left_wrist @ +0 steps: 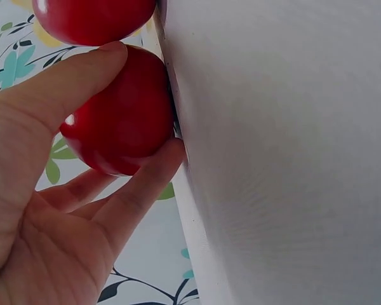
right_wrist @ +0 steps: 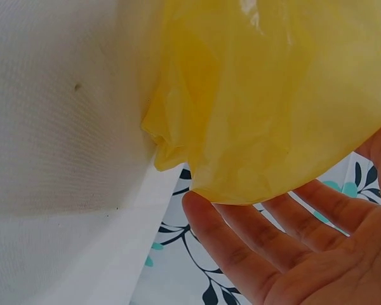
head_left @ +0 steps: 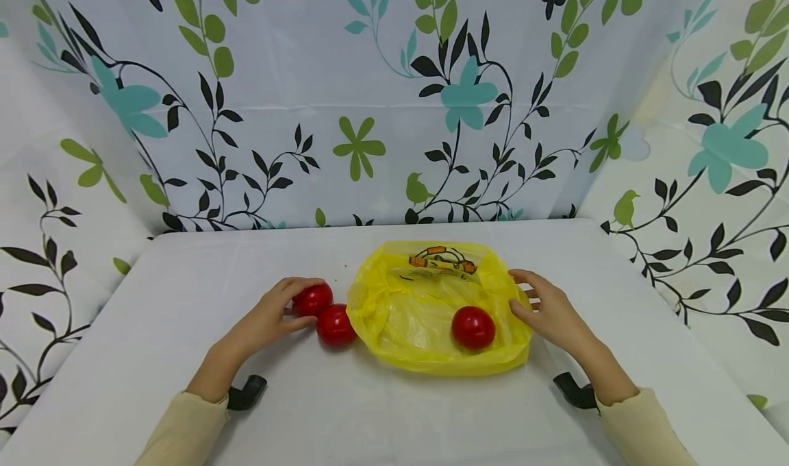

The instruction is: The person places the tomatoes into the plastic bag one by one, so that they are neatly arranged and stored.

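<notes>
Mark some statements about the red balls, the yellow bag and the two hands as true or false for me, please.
1. A glossy round red ball lies inside the yellow plastic bag. True.
2. The left hand grips the leftmost red ball. True.
3. The right hand holds a red ball. False: it is at the bag's right edge, with no ball.
4. Another red ball sits between the leftmost one and the bag. True.
5. The bag is plain, without any print. False: an orange-and-black print shows on it.
</notes>
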`<state>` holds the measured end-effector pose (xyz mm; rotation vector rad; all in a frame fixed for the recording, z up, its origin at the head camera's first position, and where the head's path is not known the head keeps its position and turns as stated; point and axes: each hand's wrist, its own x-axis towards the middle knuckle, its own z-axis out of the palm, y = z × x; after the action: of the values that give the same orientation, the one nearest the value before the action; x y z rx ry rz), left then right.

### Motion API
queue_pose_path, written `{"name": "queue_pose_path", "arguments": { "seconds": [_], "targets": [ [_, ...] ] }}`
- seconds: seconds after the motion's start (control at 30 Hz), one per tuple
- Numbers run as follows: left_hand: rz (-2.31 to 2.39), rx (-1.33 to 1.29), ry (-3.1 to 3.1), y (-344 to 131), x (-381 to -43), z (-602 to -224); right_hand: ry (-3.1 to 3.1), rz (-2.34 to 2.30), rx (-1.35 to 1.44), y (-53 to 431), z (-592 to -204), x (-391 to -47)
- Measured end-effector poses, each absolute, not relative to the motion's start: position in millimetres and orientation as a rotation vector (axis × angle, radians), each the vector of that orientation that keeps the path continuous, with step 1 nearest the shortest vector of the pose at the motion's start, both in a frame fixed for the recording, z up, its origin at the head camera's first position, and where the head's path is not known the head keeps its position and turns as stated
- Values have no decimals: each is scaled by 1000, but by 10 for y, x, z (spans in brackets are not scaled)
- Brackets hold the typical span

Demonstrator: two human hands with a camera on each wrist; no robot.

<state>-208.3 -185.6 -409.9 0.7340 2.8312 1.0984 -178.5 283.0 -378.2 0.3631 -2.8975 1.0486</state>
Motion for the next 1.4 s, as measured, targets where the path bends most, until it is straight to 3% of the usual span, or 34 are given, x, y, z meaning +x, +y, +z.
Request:
{"name": "queue_pose_path", "arguments": {
  "seconds": [0.73, 1.4],
  "targets": [
    [1001, 710, 3029, -1788, -2017, -3954, -2918, 1007, 353, 2833, -3794, -1784],
    [1158, 682, 3133, -1540, -1732, -3495, -2934, 1020, 337, 2834, -3782, -1795]
  ]
}}
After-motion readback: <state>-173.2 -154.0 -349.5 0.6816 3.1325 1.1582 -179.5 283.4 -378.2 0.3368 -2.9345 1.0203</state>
